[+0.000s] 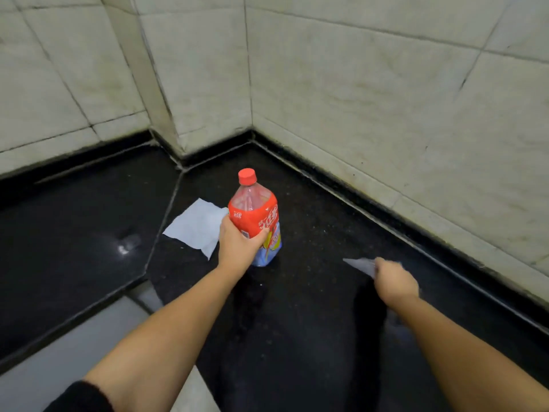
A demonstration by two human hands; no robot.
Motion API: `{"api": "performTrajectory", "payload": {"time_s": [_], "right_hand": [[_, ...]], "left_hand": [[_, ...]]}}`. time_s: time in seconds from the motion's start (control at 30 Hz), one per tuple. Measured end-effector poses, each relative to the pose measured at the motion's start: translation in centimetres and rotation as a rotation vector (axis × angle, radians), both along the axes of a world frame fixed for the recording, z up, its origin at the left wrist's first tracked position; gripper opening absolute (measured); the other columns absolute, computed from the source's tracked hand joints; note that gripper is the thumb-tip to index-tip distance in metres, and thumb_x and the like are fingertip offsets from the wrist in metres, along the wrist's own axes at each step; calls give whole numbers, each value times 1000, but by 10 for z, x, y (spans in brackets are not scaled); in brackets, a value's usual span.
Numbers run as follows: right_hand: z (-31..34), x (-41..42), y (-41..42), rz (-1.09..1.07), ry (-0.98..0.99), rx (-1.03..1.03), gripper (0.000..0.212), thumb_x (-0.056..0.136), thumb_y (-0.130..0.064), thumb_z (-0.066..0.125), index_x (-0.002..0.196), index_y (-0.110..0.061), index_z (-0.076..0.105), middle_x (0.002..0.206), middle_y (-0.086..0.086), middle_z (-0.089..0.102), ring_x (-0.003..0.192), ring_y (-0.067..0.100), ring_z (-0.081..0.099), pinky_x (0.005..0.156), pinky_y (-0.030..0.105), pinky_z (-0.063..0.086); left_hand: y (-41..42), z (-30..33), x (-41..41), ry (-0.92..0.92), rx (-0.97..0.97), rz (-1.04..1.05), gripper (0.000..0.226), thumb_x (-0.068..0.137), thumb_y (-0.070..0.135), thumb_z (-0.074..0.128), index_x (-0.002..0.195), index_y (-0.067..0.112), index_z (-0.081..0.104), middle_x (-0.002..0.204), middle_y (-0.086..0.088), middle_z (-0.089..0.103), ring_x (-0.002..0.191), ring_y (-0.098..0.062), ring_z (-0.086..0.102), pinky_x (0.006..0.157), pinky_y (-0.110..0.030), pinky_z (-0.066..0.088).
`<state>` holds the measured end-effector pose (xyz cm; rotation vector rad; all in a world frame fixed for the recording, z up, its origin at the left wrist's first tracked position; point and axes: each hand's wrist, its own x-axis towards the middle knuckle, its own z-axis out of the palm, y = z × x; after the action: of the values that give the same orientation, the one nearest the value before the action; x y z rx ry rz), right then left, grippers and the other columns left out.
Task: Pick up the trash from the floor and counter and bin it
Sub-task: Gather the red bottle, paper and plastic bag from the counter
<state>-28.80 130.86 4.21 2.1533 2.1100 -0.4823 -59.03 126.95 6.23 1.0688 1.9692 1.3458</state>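
Left hand (237, 245) wraps the bottle (257, 221) at mid-body, fingers (264, 233) curled round the red label, thumb on the near side. Bottle sits upright just past frame centre, on or just above the black desk (312, 203); I can't tell if its base touches. Looks empty: clear plastic, red cap on, so probably light, semi-stiff, may dent under squeeze; label wrap a bit slick. Mid-body hold suits it; the neck under the cap would also work.

Tissue (197, 226) lies flat at 9 o'clock of the bottle, touching or tucked behind the left hand. Soft, weightless, pinch at any edge or scrunch it.

Right hand (395, 282) at 4 o'clock of the bottle, motion-blurred, fingers closed on a thin pale paper scrap (361, 265) sticking out toward 10 o'clock. Limp, pinch hold is enough.

Count: one bottle, one tissue, one paper scrap, two hands. No bin in view.
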Motion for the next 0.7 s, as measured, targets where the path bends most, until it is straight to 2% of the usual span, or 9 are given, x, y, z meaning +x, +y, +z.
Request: {"api": "performTrajectory", "payload": {"time_s": [0.03, 0.1, 0.17, 0.27, 0.33, 0.43, 0.5, 0.6, 0.7], "right_hand": [[7, -20, 2, 9, 105, 18, 16, 95, -12, 42, 98, -14, 57, 109, 15, 66, 101, 33, 62, 77, 37, 47], [20, -69, 5, -29, 406, 3, 22, 96, -17, 40, 79, -13, 53, 87, 15, 66, 84, 32, 62, 73, 39, 49], [29, -125, 7, -47, 649, -69, 23, 94, -15, 40, 85, -7, 60, 85, 14, 64, 78, 30, 59, 72, 40, 51], [43, -211, 5, 18, 873, -218, 21, 90, -14, 41, 88, -10, 61, 79, 6, 57, 69, 18, 53, 61, 33, 43], [48, -261, 5, 109, 930, -291, 15, 90, -16, 44, 94, -16, 59, 90, 0, 58, 78, 13, 55, 70, 28, 44], [34, -321, 20, 47, 1029, -418, 50, 90, -24, 58, 135, -15, 39, 127, 0, 53, 112, 20, 55, 92, 34, 47], [21, -352, 34, -12, 993, -398, 78, 88, -29, 64, 150, -14, 20, 149, 8, 39, 130, 28, 46, 101, 39, 44], [0, -383, 50, -45, 712, -359, 98, 87, -32, 67, 154, -16, -2, 155, 16, 26, 137, 35, 37, 104, 43, 40], [-17, -395, 55, 127, 299, -373, 76, 85, -40, 62, 142, -22, 16, 151, 14, 27, 127, 32, 45, 107, 42, 41]], "left_hand": [[-7, 7, -15, 10, 8, 33, 81, 58, 37, 81, 126, 13, 43, 127, -8, 56, 116, -23, 58, 99, -47, 51], [-20, 21, -50, 20, 25, 101, 82, 58, 36, 82, 126, 11, 43, 128, -9, 55, 117, -22, 57, 100, -46, 50], [-33, 31, -91, 39, 27, 184, 87, 56, 41, 81, 128, 11, 41, 130, -9, 52, 120, -23, 55, 102, -46, 49], [-48, 36, -153, 63, 26, 302, 89, 56, 46, 79, 128, 12, 39, 131, -11, 51, 122, -27, 54, 101, -48, 48], [-53, 34, -190, 78, 7, 344, 88, 59, 41, 81, 129, 9, 38, 131, -13, 51, 122, -29, 54, 100, -49, 48], [-50, 25, -233, 87, -26, 314, 91, 56, 44, 79, 131, 11, 38, 132, -11, 51, 122, -27, 55, 100, -49, 49], [-42, 19, -257, 110, -36, 254, 84, 63, 33, 83, 131, 11, 39, 133, -10, 50, 123, -25, 53, 102, -46, 48], [-26, 7, -289, 153, -55, 173, 82, 67, 27, 84, 134, 12, 38, 136, -9, 47, 124, -22, 51, 102, -41, 47], [-11, -1, -312, 147, -89, 117, 86, 67, 28, 84, 136, 16, 35, 139, -7, 46, 126, -22, 50, 103, -45, 48]]}}
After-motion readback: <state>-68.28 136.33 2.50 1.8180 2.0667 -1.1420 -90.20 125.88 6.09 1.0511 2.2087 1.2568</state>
